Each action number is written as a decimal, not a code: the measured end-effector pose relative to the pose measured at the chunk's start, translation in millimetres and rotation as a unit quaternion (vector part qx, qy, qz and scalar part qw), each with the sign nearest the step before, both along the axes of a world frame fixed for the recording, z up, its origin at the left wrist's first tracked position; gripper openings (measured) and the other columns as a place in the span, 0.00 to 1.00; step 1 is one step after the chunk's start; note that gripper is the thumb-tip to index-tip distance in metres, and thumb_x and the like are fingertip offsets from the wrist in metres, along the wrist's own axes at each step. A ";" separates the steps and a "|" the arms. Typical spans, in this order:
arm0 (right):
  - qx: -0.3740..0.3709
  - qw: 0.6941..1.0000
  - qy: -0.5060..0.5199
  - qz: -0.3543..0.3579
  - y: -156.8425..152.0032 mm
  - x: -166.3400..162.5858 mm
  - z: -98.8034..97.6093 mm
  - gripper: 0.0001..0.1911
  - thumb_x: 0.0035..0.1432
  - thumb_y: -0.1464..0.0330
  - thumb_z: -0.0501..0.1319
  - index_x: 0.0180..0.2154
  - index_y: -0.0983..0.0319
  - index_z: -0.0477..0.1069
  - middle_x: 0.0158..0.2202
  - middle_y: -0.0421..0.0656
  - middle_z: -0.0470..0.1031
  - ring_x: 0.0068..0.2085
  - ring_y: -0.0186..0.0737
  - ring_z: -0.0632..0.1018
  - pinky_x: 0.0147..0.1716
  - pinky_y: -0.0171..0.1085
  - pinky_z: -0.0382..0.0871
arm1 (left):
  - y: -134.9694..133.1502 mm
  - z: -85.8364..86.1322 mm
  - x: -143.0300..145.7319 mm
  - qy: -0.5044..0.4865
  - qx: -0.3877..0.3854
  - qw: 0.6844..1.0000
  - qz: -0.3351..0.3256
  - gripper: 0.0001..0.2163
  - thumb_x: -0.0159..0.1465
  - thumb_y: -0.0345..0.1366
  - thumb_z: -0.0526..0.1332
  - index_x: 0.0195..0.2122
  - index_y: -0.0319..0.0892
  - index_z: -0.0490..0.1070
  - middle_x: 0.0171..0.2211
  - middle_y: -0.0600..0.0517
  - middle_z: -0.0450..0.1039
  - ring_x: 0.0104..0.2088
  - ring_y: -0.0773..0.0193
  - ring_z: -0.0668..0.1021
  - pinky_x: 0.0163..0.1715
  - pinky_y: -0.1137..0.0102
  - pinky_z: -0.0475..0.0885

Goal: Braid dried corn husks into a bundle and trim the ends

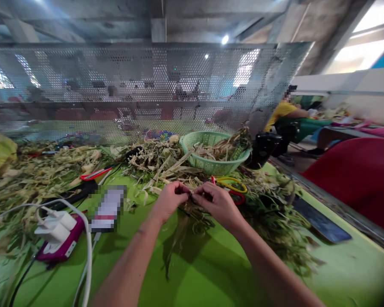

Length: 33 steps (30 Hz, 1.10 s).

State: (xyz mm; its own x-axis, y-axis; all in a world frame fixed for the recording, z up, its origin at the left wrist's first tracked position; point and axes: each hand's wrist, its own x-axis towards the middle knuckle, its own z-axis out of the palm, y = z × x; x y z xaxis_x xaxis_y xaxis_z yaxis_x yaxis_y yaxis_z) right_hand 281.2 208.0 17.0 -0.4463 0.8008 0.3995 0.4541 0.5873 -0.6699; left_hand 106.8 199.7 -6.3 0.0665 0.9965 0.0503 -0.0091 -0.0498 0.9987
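Observation:
My left hand [171,201] and my right hand [216,204] meet over the green table [185,283], thumbs and fingertips pinched together. Between them is a dried plant strand [183,228], with thin brown, leaf-like ends hanging toward the tabletop. The exact spot gripped is small and dark, partly covered by fingers. Just behind my right hand lie a yellow-handled tool [235,184] and a red loop handle [238,198], probably scissors. Pale dried husks [176,170] are heaped beyond my hands. Past them stands a light green plastic basket [208,164] holding more dry leaves.
Left are a red cutter knife [96,174], a blurred-out phone [109,209] and a purple power strip [62,249] with white plugs and cables. Greenish plant scraps [275,226] and a dark phone [323,221] lie right. A perforated metal screen [131,89] stands behind; someone in yellow [281,111] sits beyond.

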 end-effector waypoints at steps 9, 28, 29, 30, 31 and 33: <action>-0.159 0.978 0.132 0.015 11.4 -3.9 -25.7 0.09 0.49 0.66 0.63 0.34 0.62 0.72 0.30 0.41 0.76 0.33 0.39 0.76 0.33 0.36 0.69 | -3.0 2.3 4.2 0.038 0.036 0.999 0.011 0.07 0.49 0.28 0.63 0.31 0.38 0.69 0.27 0.55 0.70 0.29 0.69 0.71 0.32 0.74 0.66; -0.270 0.927 0.261 0.002 7.9 -10.5 -16.2 0.15 0.46 0.59 0.66 0.33 0.62 0.70 0.26 0.40 0.74 0.26 0.34 0.72 0.26 0.33 0.65 | -11.1 4.8 19.3 0.265 0.270 0.918 0.118 0.14 0.54 0.19 0.55 0.35 0.43 0.72 0.35 0.51 0.74 0.37 0.64 0.75 0.41 0.70 0.68; -0.270 0.926 0.265 0.003 8.4 -10.5 -16.5 0.16 0.45 0.59 0.67 0.33 0.62 0.70 0.26 0.40 0.75 0.27 0.34 0.73 0.27 0.34 0.66 | -11.8 5.2 19.7 0.264 0.277 0.917 0.115 0.14 0.55 0.19 0.55 0.35 0.43 0.72 0.35 0.51 0.74 0.38 0.63 0.75 0.42 0.70 0.68; -0.271 0.924 0.269 0.004 8.8 -10.4 -16.6 0.16 0.45 0.59 0.67 0.33 0.62 0.71 0.27 0.40 0.75 0.27 0.34 0.73 0.28 0.34 0.66 | -12.4 5.5 20.0 0.264 0.283 0.915 0.113 0.14 0.55 0.19 0.55 0.35 0.43 0.72 0.36 0.51 0.74 0.38 0.63 0.75 0.42 0.70 0.68; -0.275 0.922 0.271 0.005 9.0 -10.3 -16.7 0.16 0.45 0.59 0.67 0.33 0.62 0.71 0.27 0.40 0.75 0.28 0.35 0.73 0.28 0.34 0.66 | -12.6 5.6 20.1 0.264 0.286 0.914 0.112 0.13 0.56 0.20 0.54 0.35 0.43 0.72 0.36 0.51 0.73 0.39 0.63 0.75 0.43 0.69 0.68; -0.282 0.921 0.271 0.009 9.1 -9.9 -16.5 0.15 0.44 0.60 0.67 0.33 0.62 0.72 0.26 0.40 0.75 0.28 0.35 0.74 0.29 0.34 0.67 | -12.3 5.0 19.8 0.264 0.290 0.913 0.116 0.13 0.56 0.20 0.55 0.35 0.43 0.73 0.36 0.50 0.74 0.39 0.63 0.75 0.43 0.69 0.68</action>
